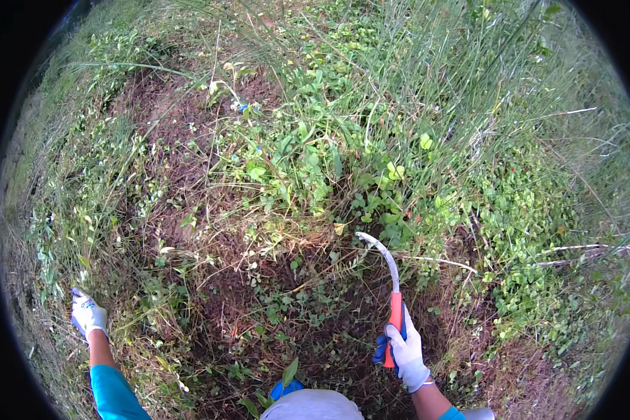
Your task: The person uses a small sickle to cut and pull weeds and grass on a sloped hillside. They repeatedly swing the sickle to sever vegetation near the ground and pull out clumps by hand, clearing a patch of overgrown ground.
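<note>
My right hand (pixel 407 349), in a white and blue work glove, grips the orange handle of a sickle (pixel 395 315). Its curved grey blade (pixel 386 254) points up and bends left, the tip just short of some low leafy plants (pixel 388 210). At the far left my left hand (pixel 90 314), gloved the same way, is stretched out over cut and standing weeds (pixel 86 252). Whether its fingers hold any stems is too unclear to see. Between the hands lies dark soil (pixel 231 310) with small weeds and dry stalks.
Tall thin grass (pixel 483 68) stands thick at the upper right. Green leafy weeds (pixel 304 157) grow ahead, beside a patch of brown soil (pixel 173 126). Dry stalks (pixel 583 248) lie at the right. A pale rounded shape (pixel 315 404) and something blue (pixel 286 389) show at the bottom edge.
</note>
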Action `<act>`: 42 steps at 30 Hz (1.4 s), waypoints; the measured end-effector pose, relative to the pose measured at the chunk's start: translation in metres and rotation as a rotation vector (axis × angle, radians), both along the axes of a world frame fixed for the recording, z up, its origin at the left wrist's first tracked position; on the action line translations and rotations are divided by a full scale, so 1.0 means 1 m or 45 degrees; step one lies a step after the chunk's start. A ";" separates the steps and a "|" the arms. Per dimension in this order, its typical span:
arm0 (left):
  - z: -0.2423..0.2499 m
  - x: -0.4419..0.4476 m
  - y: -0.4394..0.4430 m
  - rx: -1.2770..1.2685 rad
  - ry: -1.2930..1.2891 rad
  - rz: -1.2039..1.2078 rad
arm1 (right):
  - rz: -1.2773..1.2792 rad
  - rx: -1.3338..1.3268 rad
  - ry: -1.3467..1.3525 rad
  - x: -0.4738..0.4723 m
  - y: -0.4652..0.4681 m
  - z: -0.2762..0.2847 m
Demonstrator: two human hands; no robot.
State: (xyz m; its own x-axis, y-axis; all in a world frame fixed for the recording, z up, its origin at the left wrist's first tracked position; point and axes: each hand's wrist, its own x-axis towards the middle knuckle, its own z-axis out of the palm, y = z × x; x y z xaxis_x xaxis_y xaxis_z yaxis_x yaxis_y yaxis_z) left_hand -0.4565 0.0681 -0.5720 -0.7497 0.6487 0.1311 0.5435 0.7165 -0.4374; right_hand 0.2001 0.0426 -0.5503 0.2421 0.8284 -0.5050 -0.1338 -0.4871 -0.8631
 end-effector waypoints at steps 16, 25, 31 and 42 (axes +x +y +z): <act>-0.098 0.427 0.233 -0.101 -1.158 -0.883 | 0.413 -0.079 0.002 -0.063 0.146 -0.067; -0.083 0.471 0.277 0.112 -1.253 -0.995 | 0.638 -0.184 -0.051 -0.050 0.172 -0.076; -0.119 0.494 0.280 0.026 -0.574 -1.286 | 0.668 -0.343 -0.077 -0.063 0.192 -0.055; -0.103 0.396 0.266 0.156 -0.689 -1.111 | 0.930 0.131 -0.422 -0.071 -0.054 -0.038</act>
State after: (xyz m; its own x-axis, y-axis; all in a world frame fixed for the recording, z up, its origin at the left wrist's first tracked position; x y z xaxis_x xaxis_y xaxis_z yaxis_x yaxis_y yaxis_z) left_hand -0.0604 0.3345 -0.6747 -0.0028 0.9998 0.0183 0.9976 0.0016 0.0694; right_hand 0.1294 -0.0118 -0.5885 -0.2545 0.8739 -0.4142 0.4584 -0.2682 -0.8473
